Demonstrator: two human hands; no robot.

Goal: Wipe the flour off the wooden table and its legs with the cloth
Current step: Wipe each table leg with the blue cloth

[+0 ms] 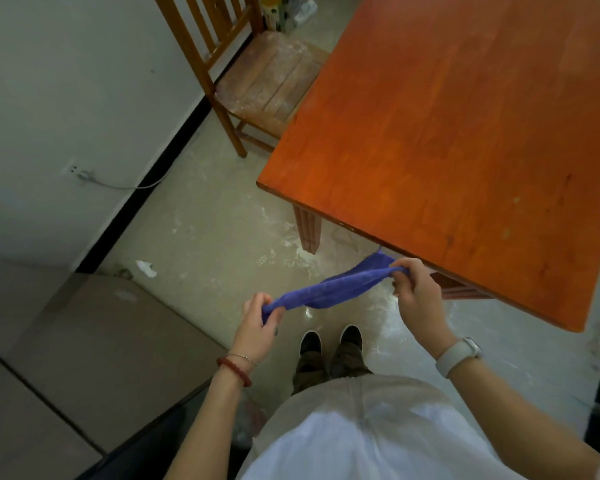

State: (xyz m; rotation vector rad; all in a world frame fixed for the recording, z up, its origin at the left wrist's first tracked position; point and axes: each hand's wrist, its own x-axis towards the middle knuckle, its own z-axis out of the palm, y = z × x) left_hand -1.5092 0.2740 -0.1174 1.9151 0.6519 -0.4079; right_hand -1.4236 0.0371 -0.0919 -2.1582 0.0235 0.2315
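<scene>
A blue cloth (333,287) hangs stretched in the air between my two hands, in front of the near edge of the orange-red wooden table (447,140). My left hand (258,327) pinches the cloth's lower left end. My right hand (414,289) grips its upper right end, close to the table edge. One table leg (307,228) shows under the near left corner, with white flour on the floor around its foot. The tabletop looks mostly bare, with faint pale smears.
A wooden chair (267,81) dusted with flour stands at the table's far left, against the wall. Flour (385,306) is scattered on the floor by my shoes. A crumpled white scrap (146,268) lies on the floor. A grey cabinet (66,341) fills the lower left.
</scene>
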